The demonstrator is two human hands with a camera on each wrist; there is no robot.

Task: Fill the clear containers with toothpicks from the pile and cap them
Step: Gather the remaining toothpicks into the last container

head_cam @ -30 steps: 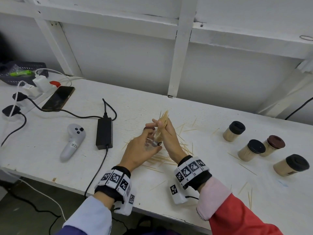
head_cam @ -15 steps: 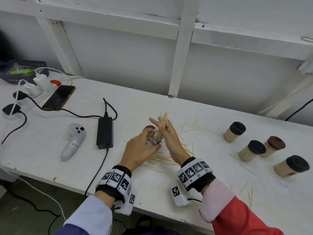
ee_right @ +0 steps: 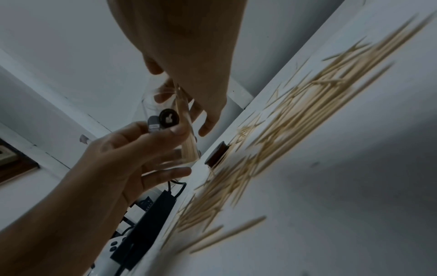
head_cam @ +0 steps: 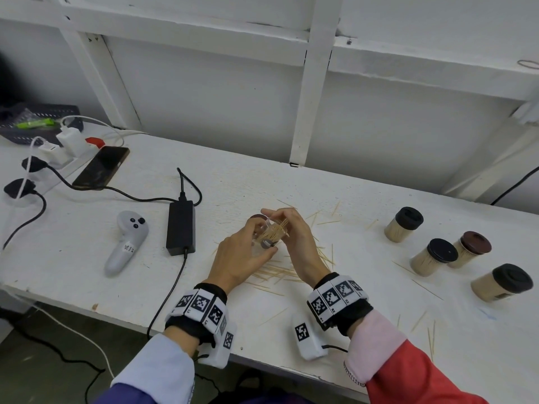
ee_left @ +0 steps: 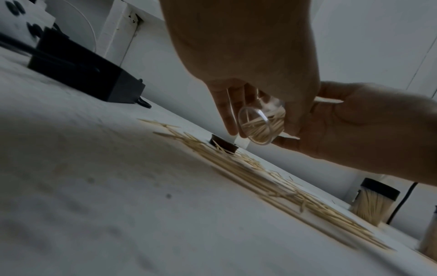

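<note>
Both hands meet above the toothpick pile (head_cam: 280, 272) at centre frame. The left hand (head_cam: 239, 255) grips the clear container (head_cam: 269, 236), tilted, off the desk (head_cam: 87, 258). The right hand (head_cam: 294, 237), fingers curled at its mouth, has pushed in the bundle that stood proud a second ago. Its brown cap (ee_left: 223, 144) lies beside the pile. Four capped containers (head_cam: 431, 256) stand at right.

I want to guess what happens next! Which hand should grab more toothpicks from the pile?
Probably the right hand: the left hand grips the clear container, and the pile lies just below the right hand.
</note>
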